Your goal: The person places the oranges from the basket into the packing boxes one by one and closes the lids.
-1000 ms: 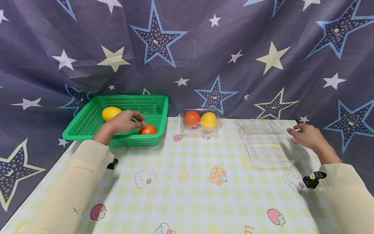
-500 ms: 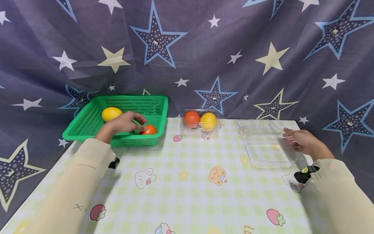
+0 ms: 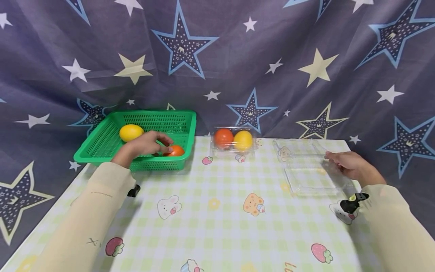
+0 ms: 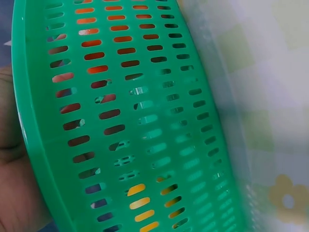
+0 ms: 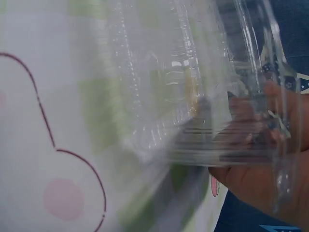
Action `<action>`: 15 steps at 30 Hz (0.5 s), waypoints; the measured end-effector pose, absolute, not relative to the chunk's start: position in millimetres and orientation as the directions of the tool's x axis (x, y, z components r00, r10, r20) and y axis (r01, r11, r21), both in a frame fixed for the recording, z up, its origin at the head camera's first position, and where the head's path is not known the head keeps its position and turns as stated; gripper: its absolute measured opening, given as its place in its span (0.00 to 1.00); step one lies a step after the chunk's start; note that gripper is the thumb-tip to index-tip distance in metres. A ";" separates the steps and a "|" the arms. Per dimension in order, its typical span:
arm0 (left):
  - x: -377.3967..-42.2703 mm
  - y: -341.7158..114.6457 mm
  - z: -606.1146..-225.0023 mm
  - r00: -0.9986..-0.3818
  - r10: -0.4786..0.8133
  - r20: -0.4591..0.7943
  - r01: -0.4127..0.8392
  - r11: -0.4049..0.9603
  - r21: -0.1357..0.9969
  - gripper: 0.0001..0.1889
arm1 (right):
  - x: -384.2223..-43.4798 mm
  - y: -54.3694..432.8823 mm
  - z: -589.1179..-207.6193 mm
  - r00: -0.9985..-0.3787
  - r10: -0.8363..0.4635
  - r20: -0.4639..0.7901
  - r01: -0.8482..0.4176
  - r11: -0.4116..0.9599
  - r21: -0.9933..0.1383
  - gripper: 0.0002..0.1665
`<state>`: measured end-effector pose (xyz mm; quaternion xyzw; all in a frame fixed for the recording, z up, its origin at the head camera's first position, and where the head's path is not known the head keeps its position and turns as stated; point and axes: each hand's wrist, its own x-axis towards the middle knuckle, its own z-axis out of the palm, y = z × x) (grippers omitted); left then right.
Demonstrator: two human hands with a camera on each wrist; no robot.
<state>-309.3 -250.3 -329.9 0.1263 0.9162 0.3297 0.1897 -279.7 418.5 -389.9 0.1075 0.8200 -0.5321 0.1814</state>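
In the head view, my left hand [image 3: 146, 144] reaches into the green basket [image 3: 190, 132], fingers bent over a round orange-red fruit [image 3: 176, 150] with the thumb against it. Orange shows through the basket's slots in the left wrist view, where the wall hides most of the fingers. A yellow oval fruit [image 3: 131, 133] lies behind that hand. On the right, my right hand [image 3: 353, 165] pinches the side of an open clear plastic clamshell box [image 3: 309, 181]. Through the plastic in the right wrist view, the right-hand fingers [image 5: 241, 116] show around the box's wall.
Between basket and open box stands another clear plastic box [image 3: 234, 153], holding a red round fruit [image 3: 223, 138] and a yellow one [image 3: 242, 140]. A checked cloth [image 3: 210, 223] covers the table. Behind its far edge hangs a star-patterned curtain [image 3: 231, 68].
My right hand has moved left from beside the open box and taken hold of its side. The left hand has shifted slightly right, closer onto the orange-red fruit.
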 end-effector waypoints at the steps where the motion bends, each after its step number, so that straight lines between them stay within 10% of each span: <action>1: -309.1 -250.4 -330.1 -0.897 0.354 -0.264 0.105 0.752 0.651 0.25 | -279.5 418.5 -390.0 -0.916 -0.015 -0.402 0.361 0.407 -0.839 0.40; 9: -309.3 -250.3 -331.2 -0.900 0.349 -0.262 0.102 0.751 0.652 0.24 | -276.1 418.9 -387.8 -0.929 -0.023 -0.368 0.339 0.344 -0.876 0.10; 15: -309.0 -249.3 -331.3 -0.900 0.346 -0.266 0.095 0.751 0.654 0.24 | -276.4 417.5 -386.9 -0.929 -0.043 -0.368 0.340 0.296 -0.893 0.20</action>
